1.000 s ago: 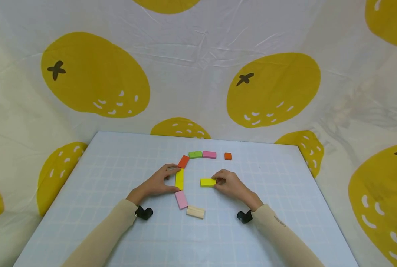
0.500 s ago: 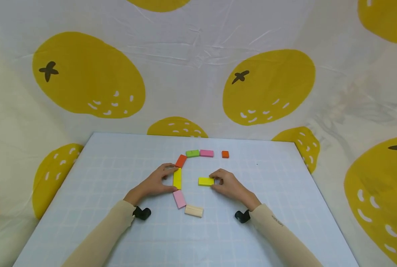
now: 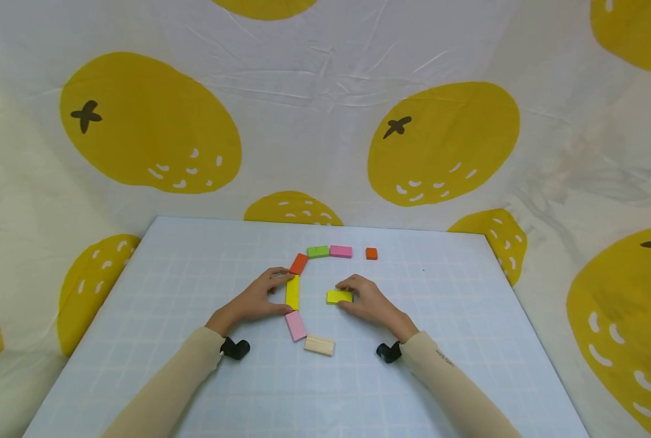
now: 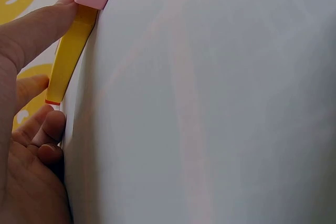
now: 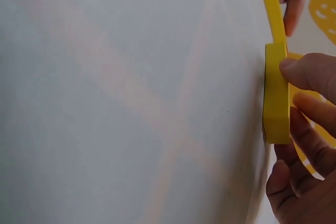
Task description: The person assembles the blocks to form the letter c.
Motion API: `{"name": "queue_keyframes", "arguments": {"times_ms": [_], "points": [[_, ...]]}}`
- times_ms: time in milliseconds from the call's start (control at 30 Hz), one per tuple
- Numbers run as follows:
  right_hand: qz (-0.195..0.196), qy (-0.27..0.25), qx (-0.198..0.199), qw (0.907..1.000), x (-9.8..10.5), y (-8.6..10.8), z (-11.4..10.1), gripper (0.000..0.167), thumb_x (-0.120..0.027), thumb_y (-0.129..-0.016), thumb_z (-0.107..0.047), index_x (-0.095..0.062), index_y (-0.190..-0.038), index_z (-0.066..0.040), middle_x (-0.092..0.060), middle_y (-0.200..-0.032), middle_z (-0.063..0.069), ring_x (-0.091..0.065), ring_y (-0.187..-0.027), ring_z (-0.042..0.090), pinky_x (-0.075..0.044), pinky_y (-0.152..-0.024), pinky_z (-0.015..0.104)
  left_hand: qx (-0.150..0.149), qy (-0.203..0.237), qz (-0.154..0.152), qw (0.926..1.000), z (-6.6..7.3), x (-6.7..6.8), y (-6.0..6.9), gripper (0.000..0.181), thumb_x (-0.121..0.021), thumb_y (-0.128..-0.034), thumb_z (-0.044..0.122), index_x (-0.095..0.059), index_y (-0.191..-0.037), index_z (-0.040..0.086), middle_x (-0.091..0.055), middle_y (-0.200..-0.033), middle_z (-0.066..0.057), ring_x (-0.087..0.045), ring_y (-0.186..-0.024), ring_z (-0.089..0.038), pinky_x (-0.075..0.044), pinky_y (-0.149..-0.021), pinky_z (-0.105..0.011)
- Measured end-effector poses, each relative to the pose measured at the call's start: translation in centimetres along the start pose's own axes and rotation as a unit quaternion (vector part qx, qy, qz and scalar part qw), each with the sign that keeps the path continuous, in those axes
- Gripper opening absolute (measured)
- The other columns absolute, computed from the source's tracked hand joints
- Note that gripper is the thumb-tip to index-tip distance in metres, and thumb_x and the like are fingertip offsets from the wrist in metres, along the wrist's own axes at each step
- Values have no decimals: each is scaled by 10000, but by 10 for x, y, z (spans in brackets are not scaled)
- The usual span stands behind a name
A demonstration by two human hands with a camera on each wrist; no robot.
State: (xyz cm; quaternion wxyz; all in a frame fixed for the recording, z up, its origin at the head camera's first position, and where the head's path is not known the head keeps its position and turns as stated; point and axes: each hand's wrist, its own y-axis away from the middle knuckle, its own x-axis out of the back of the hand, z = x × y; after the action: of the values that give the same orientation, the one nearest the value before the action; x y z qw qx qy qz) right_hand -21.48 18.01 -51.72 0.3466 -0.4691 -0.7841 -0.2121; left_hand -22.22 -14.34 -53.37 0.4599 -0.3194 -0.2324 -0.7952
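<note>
In the head view, my left hand [image 3: 255,298] spans the upright-lying long yellow block [image 3: 292,293], thumb at its near end and forefinger at its far end. A pink block [image 3: 295,326] adjoins the near end, and a red-orange block [image 3: 299,263] the far end. To the right, my right hand [image 3: 373,304] pinches a second yellow block [image 3: 334,297] between thumb and fingers, across its long sides. The right wrist view shows my thumb on this yellow block [image 5: 276,95], the other fingers loosely bent behind it. Both yellow blocks lie flat on the table.
A green block [image 3: 318,251] and another pink block [image 3: 341,251] continue the curve at the back, with a small orange cube [image 3: 372,253] apart on the right. A plain wood block [image 3: 319,345] ends the near side. White gridded table [image 3: 446,292]; patterned cloth [image 3: 314,146] behind.
My right hand has slid left along the second yellow block, from its right end to near its middle. That block has hardly moved. My left hand stays where it was.
</note>
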Motion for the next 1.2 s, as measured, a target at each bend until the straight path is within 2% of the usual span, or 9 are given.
{"name": "queue_keyframes", "arguments": {"times_ms": [233, 500, 733, 1200], "points": [[-49, -54, 4, 10000, -3, -1, 0, 306, -771, -929, -186, -726, -1221, -107, -660, -1180, 17, -605, -1059, 159, -551, -987, 380, -44, 42, -15, 10000, 1, -1, -1, 806, -821, -850, 484, -491, -1546, 247, -379, -1588, -78, -531, -1177, -253, -500, -1015, -448], [-156, 51, -75, 9998, -3, 3, -1, 284, -767, -927, -180, -731, -1202, -122, -658, -1160, -9, -586, -1022, 132, -553, -970, 356, 104, 38, 4, 9999, -1, -2, -3, 830, -825, -837, 508, -485, -1550, 251, -406, -1555, -85, -525, -1170, -244, -508, -1015, -452], [-343, 17, 0, 9994, -2, 13, -4, 260, -760, -923, -163, -737, -1180, -133, -661, -1142, -13, -576, -1001, 120, -551, -954, 358, 65, 10, 7, 10000, -2, -2, -4, 834, -827, -840, 494, -480, -1554, 238, -414, -1543, -84, -518, -1141, -232, -496, -988, -413], [-653, 121, 93, 9978, 1, 41, -10, 247, -771, -917, -176, -735, -1160, -151, -661, -1144, -37, -596, -1010, 118, -563, -924, 285, 44, 55, 28, 10000, -4, -2, -2, 849, -832, -833, 503, -475, -1557, 239, -424, -1528, -83, -523, -1142, -224, -508, -1000, -438]]}}
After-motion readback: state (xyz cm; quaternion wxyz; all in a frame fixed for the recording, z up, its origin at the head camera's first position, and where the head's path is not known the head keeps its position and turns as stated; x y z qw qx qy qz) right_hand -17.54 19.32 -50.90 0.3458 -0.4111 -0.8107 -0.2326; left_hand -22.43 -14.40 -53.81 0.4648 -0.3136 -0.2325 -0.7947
